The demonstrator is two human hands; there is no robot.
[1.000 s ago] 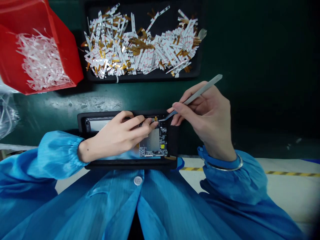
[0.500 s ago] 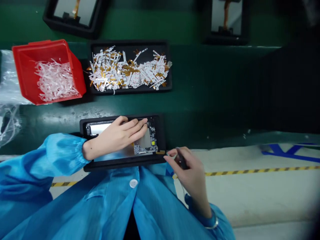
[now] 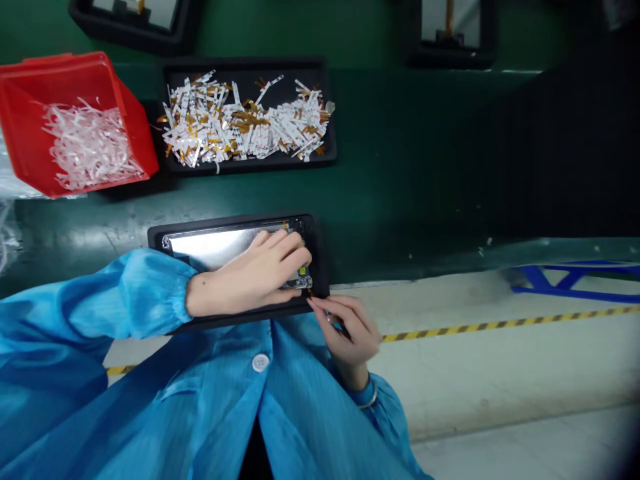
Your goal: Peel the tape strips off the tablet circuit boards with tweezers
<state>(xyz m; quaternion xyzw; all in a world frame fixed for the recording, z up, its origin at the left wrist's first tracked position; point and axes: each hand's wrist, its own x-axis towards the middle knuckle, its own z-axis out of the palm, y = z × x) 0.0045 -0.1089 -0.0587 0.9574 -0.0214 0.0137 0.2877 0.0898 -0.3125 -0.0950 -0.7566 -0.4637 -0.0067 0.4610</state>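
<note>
An opened tablet-like device [image 3: 210, 247] with a bright metallic plate lies in a black tray [image 3: 165, 233] at the table's front edge. At its right end sits a circuit board [image 3: 303, 271] with a yellow square, mostly covered. My left hand [image 3: 255, 273] rests over this end, fingers bent and thumb stretched apart, holding nothing visible. At the tray's lower right corner, my right hand [image 3: 350, 327] has thumb and forefinger pinched beside a small amber flex strip [image 3: 309, 292]. A slim tool [image 3: 337, 325], partly hidden, lies in the same hand; its kind is unclear.
Behind the device stands a black tray [image 3: 330, 150] heaped with white and amber flex strips [image 3: 250, 127]. Left of it, a red bin [image 3: 137, 133] contains shredded-looking white strips [image 3: 90, 147]. Two black holders [image 3: 175, 40] with panels are farther back. Clear plastic [image 3: 7, 173] lies far left.
My right hand has moved left, its fingertips now at the tray's corner. My left hand has shifted right and down, fingers more bent, thumb near that corner. The view has shifted slightly.
</note>
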